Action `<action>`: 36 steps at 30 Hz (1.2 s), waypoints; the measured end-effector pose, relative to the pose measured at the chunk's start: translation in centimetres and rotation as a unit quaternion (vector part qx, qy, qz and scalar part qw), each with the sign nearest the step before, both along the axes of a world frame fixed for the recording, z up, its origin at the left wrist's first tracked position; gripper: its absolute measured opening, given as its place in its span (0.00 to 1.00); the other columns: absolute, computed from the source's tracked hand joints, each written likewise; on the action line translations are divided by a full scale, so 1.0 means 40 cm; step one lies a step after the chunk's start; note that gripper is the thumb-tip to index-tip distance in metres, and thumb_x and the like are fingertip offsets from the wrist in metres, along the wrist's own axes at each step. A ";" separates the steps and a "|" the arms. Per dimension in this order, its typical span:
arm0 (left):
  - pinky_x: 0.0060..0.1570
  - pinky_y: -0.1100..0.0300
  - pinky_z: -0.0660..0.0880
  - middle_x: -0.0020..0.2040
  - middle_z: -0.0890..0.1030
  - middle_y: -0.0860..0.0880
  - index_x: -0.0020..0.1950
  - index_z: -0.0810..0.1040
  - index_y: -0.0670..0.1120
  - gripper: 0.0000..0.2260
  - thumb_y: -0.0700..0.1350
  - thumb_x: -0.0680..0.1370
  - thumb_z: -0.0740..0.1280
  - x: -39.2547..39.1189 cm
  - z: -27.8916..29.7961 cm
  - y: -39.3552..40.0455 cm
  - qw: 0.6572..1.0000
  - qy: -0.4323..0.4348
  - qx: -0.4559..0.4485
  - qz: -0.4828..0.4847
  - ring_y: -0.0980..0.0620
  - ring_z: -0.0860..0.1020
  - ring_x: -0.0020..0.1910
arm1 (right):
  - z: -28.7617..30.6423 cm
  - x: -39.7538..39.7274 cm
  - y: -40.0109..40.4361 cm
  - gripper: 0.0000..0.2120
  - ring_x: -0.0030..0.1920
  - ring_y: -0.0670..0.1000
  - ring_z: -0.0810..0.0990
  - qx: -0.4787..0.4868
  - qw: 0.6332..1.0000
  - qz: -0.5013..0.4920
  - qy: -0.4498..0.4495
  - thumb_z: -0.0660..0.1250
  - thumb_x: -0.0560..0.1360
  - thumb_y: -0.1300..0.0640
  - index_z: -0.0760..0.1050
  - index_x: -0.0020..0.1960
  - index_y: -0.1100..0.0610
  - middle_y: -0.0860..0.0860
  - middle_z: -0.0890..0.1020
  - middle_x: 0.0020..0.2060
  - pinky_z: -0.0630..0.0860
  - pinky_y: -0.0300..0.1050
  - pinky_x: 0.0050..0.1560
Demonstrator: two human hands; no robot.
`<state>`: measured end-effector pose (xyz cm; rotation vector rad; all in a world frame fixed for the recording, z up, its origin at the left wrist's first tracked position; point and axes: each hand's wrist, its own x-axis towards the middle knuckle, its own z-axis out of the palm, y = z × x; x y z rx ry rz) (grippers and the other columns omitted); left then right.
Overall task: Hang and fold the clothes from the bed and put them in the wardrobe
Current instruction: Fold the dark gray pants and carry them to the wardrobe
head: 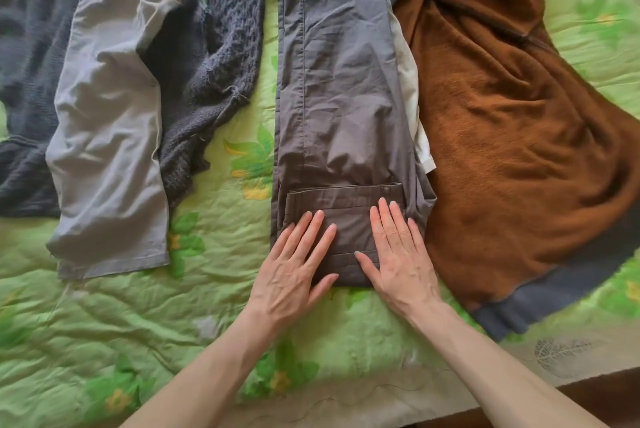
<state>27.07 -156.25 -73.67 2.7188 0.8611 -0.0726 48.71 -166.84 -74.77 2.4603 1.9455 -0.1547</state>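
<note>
Grey trousers [339,81] lie lengthwise on the bed [104,323], near end folded over. Left hand [294,264] and right hand [398,254] press flat on the fold, fingers straight, gripping nothing. Brown fleece [512,133] lies just beside, right; light grey trousers [107,115] left.

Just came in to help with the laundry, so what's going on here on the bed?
A person is folding dark grey trousers on the green floral bedspread. Left hand and right hand press flat on the turned-up end. A light grey garment, dark knit and brown fleece lie unfolded alongside.
</note>
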 end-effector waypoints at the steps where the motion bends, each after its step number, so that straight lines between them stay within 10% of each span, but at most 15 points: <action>1: 0.81 0.45 0.55 0.86 0.49 0.44 0.86 0.52 0.48 0.37 0.65 0.83 0.59 0.001 -0.004 -0.001 1.000 0.008 -0.003 -0.001 0.45 0.49 0.85 | -0.001 0.002 0.002 0.37 0.84 0.54 0.53 -0.005 1.000 0.000 0.004 0.53 0.83 0.37 0.55 0.83 0.60 0.56 0.55 0.83 0.59 0.58 0.80; 21: 0.81 0.46 0.53 0.86 0.49 0.43 0.86 0.53 0.47 0.45 0.54 0.70 0.63 0.011 0.009 -0.009 0.999 0.043 0.002 -0.010 0.43 0.48 0.85 | -0.020 0.003 -0.001 0.39 0.84 0.56 0.52 0.026 0.999 0.012 0.040 0.54 0.83 0.37 0.54 0.84 0.61 0.57 0.53 0.84 0.55 0.57 0.81; 30: 0.79 0.46 0.59 0.82 0.63 0.40 0.81 0.66 0.42 0.36 0.36 0.71 0.56 -0.004 0.063 0.009 1.000 -0.003 0.023 -0.011 0.40 0.62 0.82 | 0.058 0.101 -0.042 0.54 0.84 0.58 0.50 -0.019 0.980 0.175 0.089 0.69 0.71 0.33 0.52 0.84 0.61 0.57 0.51 0.84 0.54 0.57 0.81; 36: 0.74 0.43 0.70 0.72 0.79 0.44 0.71 0.78 0.39 0.28 0.31 0.70 0.70 -0.076 0.104 0.059 0.993 -0.107 -0.052 -0.017 0.43 0.76 0.73 | 0.088 0.120 -0.054 0.51 0.82 0.57 0.60 -0.004 0.981 0.171 0.095 0.80 0.63 0.49 0.64 0.80 0.63 0.59 0.62 0.81 0.62 0.58 0.78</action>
